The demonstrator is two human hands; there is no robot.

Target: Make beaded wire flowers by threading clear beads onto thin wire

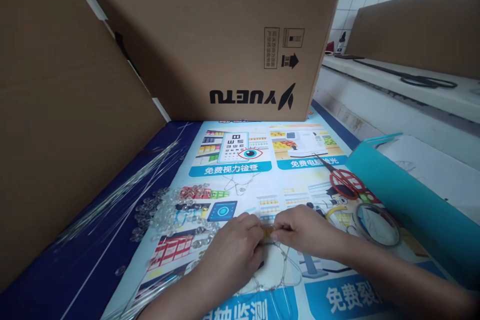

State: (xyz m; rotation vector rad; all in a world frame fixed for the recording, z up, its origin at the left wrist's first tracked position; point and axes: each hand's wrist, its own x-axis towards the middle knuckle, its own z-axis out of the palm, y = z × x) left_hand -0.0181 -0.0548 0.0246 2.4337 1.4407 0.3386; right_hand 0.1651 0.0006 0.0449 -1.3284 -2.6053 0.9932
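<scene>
Both my hands are close together over the printed sheet at the lower middle. My left hand (pixel 240 247) is closed, its fingers curled and pressed together. My right hand (pixel 300 232) is closed too, with thumb and index finger pinched just beside the left. Thin wire loops (pixel 285 272) run down from between them and spread over the sheet; the pinched part is hidden by my fingers. A small yellowish patch (pixel 267 232) shows in the gap, too unclear to name. Left of my hands lies a pile of clear beads (pixel 165 210). Another thin wire shape (pixel 242 185) lies beyond my hands.
Loose straight wires (pixel 123 187) lie on the blue surface at left. Red-handled scissors (pixel 343 182), a roll of clear tape (pixel 377 225) and a teal box (pixel 416 190) are at right. Cardboard panels (pixel 225 35) wall off the back and left. Black scissors (pixel 416 77) rest on a ledge.
</scene>
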